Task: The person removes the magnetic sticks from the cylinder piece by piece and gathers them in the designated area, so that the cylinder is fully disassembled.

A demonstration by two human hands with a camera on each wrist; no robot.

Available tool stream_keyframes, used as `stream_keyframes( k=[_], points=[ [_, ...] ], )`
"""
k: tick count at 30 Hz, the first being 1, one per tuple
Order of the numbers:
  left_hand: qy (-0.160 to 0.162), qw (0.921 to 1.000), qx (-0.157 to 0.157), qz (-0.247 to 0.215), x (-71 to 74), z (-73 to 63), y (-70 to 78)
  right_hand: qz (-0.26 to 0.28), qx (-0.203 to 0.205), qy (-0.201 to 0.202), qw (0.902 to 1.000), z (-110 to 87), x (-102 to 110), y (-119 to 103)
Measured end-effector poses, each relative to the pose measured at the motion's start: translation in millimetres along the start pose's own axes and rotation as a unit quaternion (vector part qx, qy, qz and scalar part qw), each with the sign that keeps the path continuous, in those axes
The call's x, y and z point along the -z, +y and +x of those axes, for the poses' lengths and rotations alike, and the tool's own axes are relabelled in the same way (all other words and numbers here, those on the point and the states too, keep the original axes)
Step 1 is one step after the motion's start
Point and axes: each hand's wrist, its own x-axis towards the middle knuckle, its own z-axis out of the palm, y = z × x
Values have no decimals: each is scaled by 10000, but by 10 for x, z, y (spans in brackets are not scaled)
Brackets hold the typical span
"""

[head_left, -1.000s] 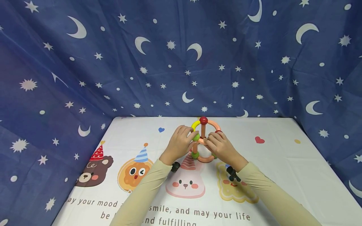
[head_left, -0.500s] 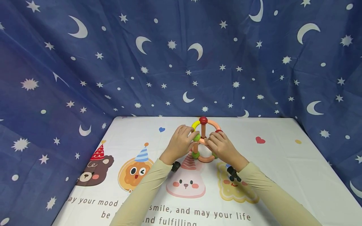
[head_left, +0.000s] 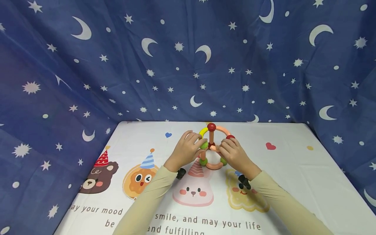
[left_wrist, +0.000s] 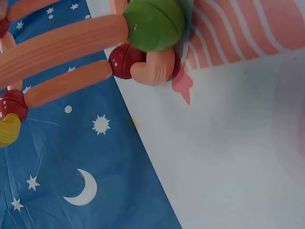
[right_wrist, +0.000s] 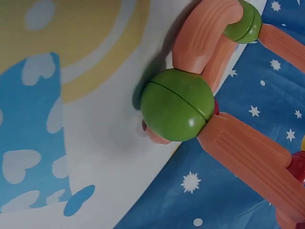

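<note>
A ball-and-rod construction toy [head_left: 214, 165] stands upright toward the back of the table, built from orange rods, a yellow curved rod [head_left: 204, 131] and red and green balls. My left hand [head_left: 184, 150] grips its left side, fingers and thumb around a green ball [head_left: 204, 144]. On the opposite side, my right hand [head_left: 236, 156] holds the framework with curled fingers, just below a red ball [head_left: 230, 137]; the part inside its grasp is hidden. Another red ball [head_left: 211, 127] tops the structure. The left wrist view has a green ball [left_wrist: 155, 24] close up; the right wrist view shows a lower green ball [right_wrist: 177, 105].
The white tablecloth [head_left: 282, 169] bears printed cartoon figures, hearts and lettering. A dark blue curtain [head_left: 176, 88] with moons and stars rises behind the table's back edge and along its sides. Dark wrist-camera mounts [head_left: 181, 173] sit under both wrists.
My right hand has shifted slightly right, and the red ball beside it has moved right too. The top red ball sits a little lower. My left hand stays nearly still.
</note>
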Motion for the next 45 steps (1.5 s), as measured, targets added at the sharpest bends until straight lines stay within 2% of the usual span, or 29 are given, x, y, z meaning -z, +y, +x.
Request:
stream_keyframes(
  k=[5,13,21,30,39,45],
  points=[
    [-7,9999,64,98,-7,-2,3,18,119,197,9997,1,-40,4],
    [93,9999,47,138,-14,-8,14,-162,107,9,9998,-3,1,-11],
    [48,9998,112,132,-25,-9,14,-157,62,-252,9995,-88,13,-47],
    [54,9998,149,105,-51,-15,2,-95,39,-247,9996,-179,5,-38],
    [149,9998,44,102,-52,2,12,-257,19,-203,9995,-283,24,-28],
    [196,9998,98,35,-56,-1,14,-56,213,-295,9993,-289,42,-43]
  ],
)
